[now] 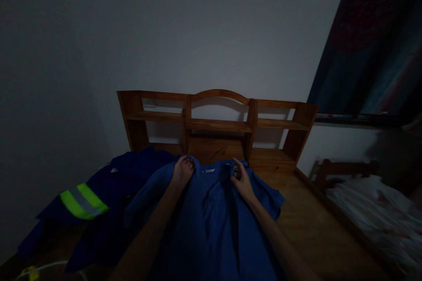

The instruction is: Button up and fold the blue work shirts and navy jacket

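L hand [185, 170]: gripping blue shirt [191, 224] @ collar [197, 167] | R hand [243, 183]: half-open nr collar, contact unclr (dim)

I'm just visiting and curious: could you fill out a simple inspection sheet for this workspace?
Surface: wooden top, partly covered by clothing.
Job's things: short-sleeved blue shirt, spread out, collar away from the person.
Clutter: darker blue garment with a yellow-green and grey band, left; small yellow item, lower left, unclear.
Grippers: bare hands; left hand grasps the collar's left side; right hand is at its right side, grip unclear.
Cables: pale curved line, lower left; cable or rim, cannot tell.
Surroundings: wooden shelf unit, wall, dark curtain; dim light.
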{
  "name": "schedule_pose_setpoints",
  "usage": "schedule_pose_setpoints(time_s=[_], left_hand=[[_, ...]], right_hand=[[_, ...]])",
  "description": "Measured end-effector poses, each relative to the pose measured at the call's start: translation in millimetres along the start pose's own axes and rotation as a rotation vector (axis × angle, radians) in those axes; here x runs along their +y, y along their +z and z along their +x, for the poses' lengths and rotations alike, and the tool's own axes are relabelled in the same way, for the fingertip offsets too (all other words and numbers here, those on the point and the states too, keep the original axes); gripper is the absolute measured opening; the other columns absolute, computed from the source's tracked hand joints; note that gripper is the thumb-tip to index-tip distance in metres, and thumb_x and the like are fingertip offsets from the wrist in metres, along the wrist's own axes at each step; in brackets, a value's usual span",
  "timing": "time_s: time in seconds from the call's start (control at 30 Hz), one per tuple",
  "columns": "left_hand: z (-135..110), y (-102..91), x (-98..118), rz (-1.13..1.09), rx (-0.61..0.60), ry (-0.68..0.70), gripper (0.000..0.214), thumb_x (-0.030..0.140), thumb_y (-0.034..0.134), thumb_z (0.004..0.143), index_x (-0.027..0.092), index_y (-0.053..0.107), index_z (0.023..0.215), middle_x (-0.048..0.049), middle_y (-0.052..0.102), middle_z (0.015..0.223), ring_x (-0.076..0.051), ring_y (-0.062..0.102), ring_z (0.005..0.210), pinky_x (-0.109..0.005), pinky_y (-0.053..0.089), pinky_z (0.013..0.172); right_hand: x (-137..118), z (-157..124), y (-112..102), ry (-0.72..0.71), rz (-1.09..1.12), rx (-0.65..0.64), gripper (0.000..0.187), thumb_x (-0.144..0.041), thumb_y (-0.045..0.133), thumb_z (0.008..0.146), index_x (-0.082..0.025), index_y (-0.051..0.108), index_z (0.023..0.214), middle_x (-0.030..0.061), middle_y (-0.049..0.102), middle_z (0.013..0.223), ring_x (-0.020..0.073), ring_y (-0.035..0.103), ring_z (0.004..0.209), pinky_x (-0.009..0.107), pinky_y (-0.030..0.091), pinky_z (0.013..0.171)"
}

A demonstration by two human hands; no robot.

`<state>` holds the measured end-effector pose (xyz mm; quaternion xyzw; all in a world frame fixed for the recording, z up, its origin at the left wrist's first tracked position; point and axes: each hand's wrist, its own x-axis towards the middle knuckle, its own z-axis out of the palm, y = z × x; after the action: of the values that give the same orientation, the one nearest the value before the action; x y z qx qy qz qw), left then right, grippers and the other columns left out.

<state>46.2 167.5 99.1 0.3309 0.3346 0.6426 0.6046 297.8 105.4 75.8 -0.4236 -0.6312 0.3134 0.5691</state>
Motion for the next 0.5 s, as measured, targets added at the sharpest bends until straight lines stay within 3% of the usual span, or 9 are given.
schedule_pose_setpoints(time_s=[0.1,0.17,0.23,0.3,0.4,0.5], left_hand=[[15.3,3.0,-19.8,0.164,-0.113,0.048,0.030,0.039,0.042,0.085,0.016,0.060,0.080,-0.0070,0.065,0.083,-0.016,0.063,0.084,-0.030,0.048,0.083],[14.6,-2.1,-41.8,0.344,-0.179,0.080,0.033,0.044,0.047,0.083,0.016,0.064,0.089,-0.0086,0.066,0.092,-0.020,0.061,0.093,-0.037,0.044,0.091],[8.5,-16.1,-62.5,0.506,-0.223,0.135,0.030,0.045,0.061,0.075,0.018,0.067,0.088,-0.0081,0.066,0.099,-0.024,0.056,0.102,-0.043,0.036,0.100],[2.4,-36.2,-76.3,0.725,-0.288,0.280,0.031,0.045,0.066,0.071,0.021,0.068,0.091,-0.0067,0.062,0.110,-0.025,0.049,0.112,-0.044,0.027,0.106],[-0.8,-64.2,-83.1,1.216,-0.398,0.532,0.039,0.049,0.052,0.083,0.026,0.062,0.113,-0.0057,0.054,0.126,-0.025,0.043,0.120,-0.045,0.026,0.107],[0.1,-74.3,-82.2,1.538,-0.456,0.594,0.047,0.051,0.042,0.088,0.029,0.049,0.129,-0.0047,0.046,0.136,-0.025,0.040,0.125,-0.047,0.026,0.107]], right_hand=[[6.4,11.4,17.8,0.107,0.062,-0.287,0.080,-0.012,0.053,0.065,-0.029,0.029,0.140,0.0020,0.052,0.114,0.0054,0.052,0.064,0.017,0.045,0.059],[18.5,13.3,26.9,0.217,0.062,-0.452,0.078,-0.016,0.057,0.066,-0.028,0.030,0.139,0.0039,0.054,0.115,0.0073,0.055,0.064,0.021,0.048,0.058],[29.3,13.9,23.8,0.241,-0.014,-0.466,0.064,-0.023,0.055,0.073,-0.024,0.038,0.134,0.0049,0.058,0.108,0.0119,0.060,0.069,0.026,0.050,0.062],[35.1,16.2,4.4,0.140,-0.210,-0.302,0.049,-0.026,0.047,0.081,-0.022,0.043,0.130,0.0051,0.061,0.102,0.0158,0.061,0.078,0.030,0.051,0.071],[39.0,22.4,-46.5,-0.028,-0.664,0.078,0.050,-0.028,0.045,0.084,-0.020,0.039,0.134,0.0095,0.057,0.114,0.0218,0.054,0.105,0.035,0.041,0.093],[48.6,21.5,-96.3,0.087,-1.065,0.274,0.065,-0.040,0.055,0.079,-0.010,0.039,0.134,0.0196,0.050,0.123,0.0316,0.045,0.116,0.040,0.036,0.096]])
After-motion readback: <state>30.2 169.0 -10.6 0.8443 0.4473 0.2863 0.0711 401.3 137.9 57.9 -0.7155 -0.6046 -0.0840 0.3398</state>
